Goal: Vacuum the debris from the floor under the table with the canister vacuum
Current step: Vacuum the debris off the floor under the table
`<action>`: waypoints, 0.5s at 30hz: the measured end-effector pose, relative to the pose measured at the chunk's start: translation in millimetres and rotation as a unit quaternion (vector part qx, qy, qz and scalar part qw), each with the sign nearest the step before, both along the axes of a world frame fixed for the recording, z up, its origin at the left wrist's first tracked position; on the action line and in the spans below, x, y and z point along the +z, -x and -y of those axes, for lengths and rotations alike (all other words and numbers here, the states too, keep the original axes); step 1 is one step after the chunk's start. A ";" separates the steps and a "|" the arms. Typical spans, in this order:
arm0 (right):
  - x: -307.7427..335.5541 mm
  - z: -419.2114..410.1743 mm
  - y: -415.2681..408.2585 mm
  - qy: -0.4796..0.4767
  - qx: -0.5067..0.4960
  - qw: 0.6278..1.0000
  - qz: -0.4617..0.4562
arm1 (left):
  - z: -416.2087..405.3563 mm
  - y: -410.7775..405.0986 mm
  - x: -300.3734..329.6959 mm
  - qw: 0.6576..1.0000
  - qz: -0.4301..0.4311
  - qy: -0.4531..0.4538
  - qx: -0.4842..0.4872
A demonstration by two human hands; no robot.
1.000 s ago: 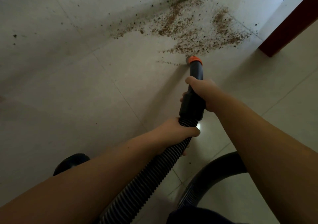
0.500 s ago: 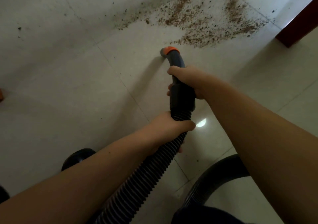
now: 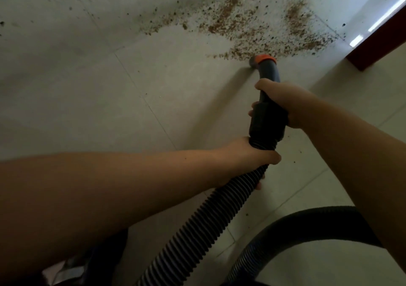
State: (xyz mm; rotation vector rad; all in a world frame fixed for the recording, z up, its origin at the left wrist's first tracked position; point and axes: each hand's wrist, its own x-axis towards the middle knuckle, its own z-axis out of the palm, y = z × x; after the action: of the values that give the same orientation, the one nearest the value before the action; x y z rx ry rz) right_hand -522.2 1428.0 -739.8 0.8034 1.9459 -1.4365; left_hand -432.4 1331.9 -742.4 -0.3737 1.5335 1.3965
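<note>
Brown crumbly debris [image 3: 259, 24] is spread over the pale tiled floor [image 3: 109, 88] at the upper middle and right. The vacuum's black handle tube [image 3: 269, 110] ends in an orange-ringed nozzle [image 3: 262, 60], which touches the floor at the near edge of the debris. My right hand [image 3: 285, 101] grips the handle tube from the right. My left hand [image 3: 248, 156] grips the black ribbed hose [image 3: 206, 217] just below the handle's collar. The hose runs down to the bottom edge.
A dark red-brown table leg [image 3: 377, 46] stands at the right edge. A second loop of the hose [image 3: 303, 226] curves across the lower right. Single dark specks lie scattered on the tiles at the upper left. A dark shape fills the bottom left corner.
The nozzle has swung to the right and forward, from bare tile back to the near edge of the debris. Both hands kept their grip. The view shifted too.
</note>
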 end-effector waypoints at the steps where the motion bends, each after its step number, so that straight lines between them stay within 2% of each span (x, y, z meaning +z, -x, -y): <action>1: 2.6 3.1 2.1 0.003 0.015 1.000 0.001 | 1.7 1.3 0.3 1.000 0.002 -0.005 0.008; 8: 11.2 29.1 18.5 0.011 0.077 0.997 0.019 | 21.8 15.0 13.1 0.999 0.037 -0.013 0.031; 15: 7.0 47.1 34.7 -0.020 0.115 0.993 0.014 | 35.9 23.9 10.8 0.998 0.032 -0.032 0.032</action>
State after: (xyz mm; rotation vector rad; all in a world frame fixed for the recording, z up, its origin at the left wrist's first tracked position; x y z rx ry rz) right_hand -557.0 1380.9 -732.8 0.5908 1.9796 -1.2466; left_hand -456.4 1296.1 -731.7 -0.4266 1.4332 1.4660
